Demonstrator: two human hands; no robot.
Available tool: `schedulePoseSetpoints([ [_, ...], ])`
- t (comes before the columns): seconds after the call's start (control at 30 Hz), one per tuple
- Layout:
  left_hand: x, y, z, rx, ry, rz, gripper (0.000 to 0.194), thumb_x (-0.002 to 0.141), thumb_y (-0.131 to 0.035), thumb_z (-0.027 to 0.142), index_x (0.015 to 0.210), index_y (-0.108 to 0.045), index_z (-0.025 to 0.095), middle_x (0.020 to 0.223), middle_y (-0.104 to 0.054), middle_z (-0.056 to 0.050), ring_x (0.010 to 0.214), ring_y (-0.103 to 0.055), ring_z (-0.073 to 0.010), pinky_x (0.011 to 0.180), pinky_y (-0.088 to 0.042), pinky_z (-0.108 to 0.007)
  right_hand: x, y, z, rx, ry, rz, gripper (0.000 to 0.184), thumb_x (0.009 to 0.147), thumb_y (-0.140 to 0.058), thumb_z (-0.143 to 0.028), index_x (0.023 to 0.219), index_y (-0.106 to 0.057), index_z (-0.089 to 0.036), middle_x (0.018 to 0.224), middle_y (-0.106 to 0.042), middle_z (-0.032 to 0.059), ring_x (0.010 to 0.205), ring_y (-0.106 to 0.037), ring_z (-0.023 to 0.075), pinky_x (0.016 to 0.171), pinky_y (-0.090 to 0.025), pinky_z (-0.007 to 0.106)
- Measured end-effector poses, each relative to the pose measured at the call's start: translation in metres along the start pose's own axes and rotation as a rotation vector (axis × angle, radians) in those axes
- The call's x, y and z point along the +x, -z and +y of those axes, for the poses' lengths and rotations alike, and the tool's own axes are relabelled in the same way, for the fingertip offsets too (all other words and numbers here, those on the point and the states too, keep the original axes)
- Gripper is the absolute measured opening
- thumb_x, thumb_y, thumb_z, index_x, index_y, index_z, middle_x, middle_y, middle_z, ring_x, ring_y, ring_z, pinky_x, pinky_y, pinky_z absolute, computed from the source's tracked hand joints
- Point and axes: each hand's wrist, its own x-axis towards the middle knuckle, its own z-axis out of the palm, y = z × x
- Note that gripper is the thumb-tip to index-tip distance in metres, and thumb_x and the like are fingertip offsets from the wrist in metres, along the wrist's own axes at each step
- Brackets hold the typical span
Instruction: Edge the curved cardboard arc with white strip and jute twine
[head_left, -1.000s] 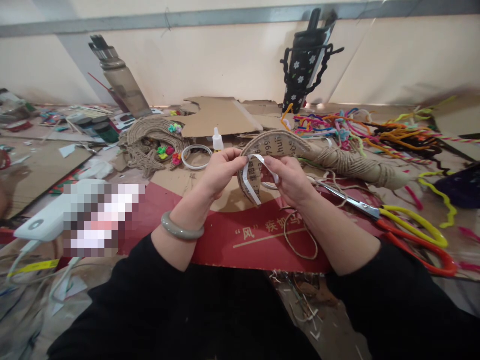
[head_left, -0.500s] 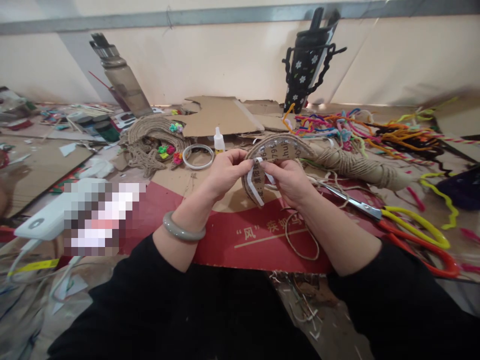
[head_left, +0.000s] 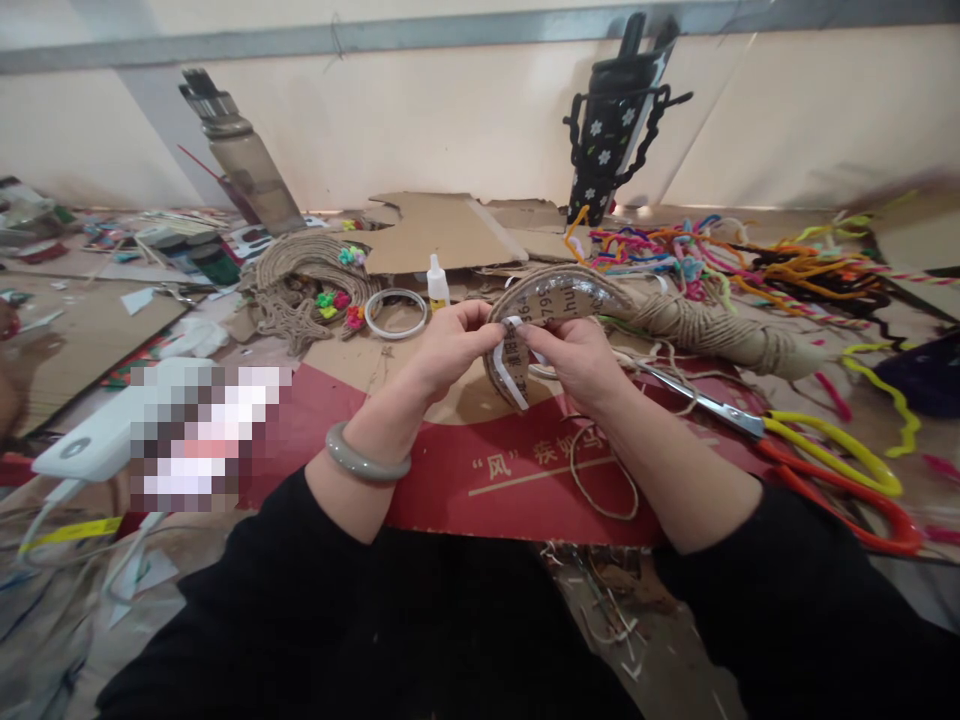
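Observation:
Both hands hold a curved piece of printed cardboard [head_left: 551, 298] edged with jute twine, lifted just above the table's middle. My left hand [head_left: 448, 345] pinches its left edge, thumb and forefinger closed beside a white tape strip [head_left: 502, 362]. My right hand [head_left: 576, 358] is closed too, pinching the strip's upper end against the cardboard. The strip's lower end hangs loose below my fingers. A grey bangle [head_left: 365, 462] sits on my left wrist.
A red-printed cardboard sheet [head_left: 465, 470] lies under my hands with a twine loop [head_left: 600, 480] on it. Scissors with yellow and red handles [head_left: 825, 460] lie right. Twine spool [head_left: 720, 330], pipe cleaners [head_left: 720, 255], glue bottle [head_left: 436, 283], tape ring [head_left: 394, 312] and two bottles stand behind.
My hands drew closer together and the white strip's raised loop was pressed down toward the cardboard. The piece tilted slightly; nothing else moved.

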Motion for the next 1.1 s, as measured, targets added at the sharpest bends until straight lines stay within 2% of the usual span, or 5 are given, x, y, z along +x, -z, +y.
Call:
schedulePoseSetpoints([
  [0.33, -0.0005, -0.0014, -0.0010, -0.068, 0.008, -0.002, 0.018, 0.068, -0.069, 0.030, 0.072, -0.061, 0.014, 0.066, -0.056, 0.002, 0.058, -0.047, -0.0073, 0.057, -0.037, -0.023, 0.0020, 0.0020, 0.0017, 0.113, 0.001, 0.019, 0.027, 0.062, -0.077, -0.041, 0.075, -0.068, -0.019, 0.070, -0.066, 0.0002, 0.065, -0.057, 0.0135, 0.064, -0.046, 0.028],
  [0.47, -0.0003, -0.0017, -0.0005, -0.092, 0.041, -0.004, 0.014, 0.067, -0.068, 0.025, 0.072, -0.061, 0.014, 0.066, -0.057, 0.001, 0.058, -0.049, -0.0073, 0.058, -0.040, -0.023, 0.0022, 0.0032, 0.0007, 0.116, -0.017, 0.037, 0.028, 0.062, -0.076, -0.044, 0.073, -0.066, -0.019, 0.069, -0.063, 0.0005, 0.063, -0.055, 0.0132, 0.061, -0.045, 0.028],
  [0.67, 0.0022, -0.0004, -0.0021, -0.132, 0.025, 0.050, 0.014, 0.065, -0.069, 0.025, 0.071, -0.063, 0.014, 0.064, -0.058, 0.002, 0.056, -0.049, -0.0066, 0.056, -0.039, -0.022, 0.0026, 0.0026, -0.0014, 0.059, -0.054, 0.004, 0.031, 0.061, -0.077, -0.044, 0.070, -0.064, -0.017, 0.064, -0.059, -0.0002, 0.056, -0.048, 0.0091, 0.053, -0.040, 0.025],
  [0.87, 0.0042, 0.0017, -0.0021, -0.156, 0.000, 0.126, 0.012, 0.063, -0.069, 0.023, 0.068, -0.063, 0.014, 0.060, -0.056, 0.003, 0.054, -0.046, -0.0055, 0.053, -0.036, -0.020, 0.0028, 0.0018, -0.0022, 0.024, -0.073, 0.054, 0.034, 0.059, -0.079, -0.042, 0.064, -0.057, -0.017, 0.053, -0.053, -0.0037, 0.049, -0.046, 0.0064, 0.050, -0.040, 0.022],
  [1.1, 0.0061, 0.0047, -0.0008, -0.210, 0.002, 0.175, 0.013, 0.062, -0.070, 0.025, 0.067, -0.062, 0.015, 0.058, -0.055, 0.003, 0.052, -0.046, -0.0060, 0.052, -0.037, -0.020, 0.0012, 0.0029, -0.0017, 0.014, -0.072, 0.026, 0.037, 0.063, -0.077, -0.047, 0.066, -0.056, -0.018, 0.053, -0.054, -0.0043, 0.047, -0.046, 0.0058, 0.049, -0.039, 0.021],
])
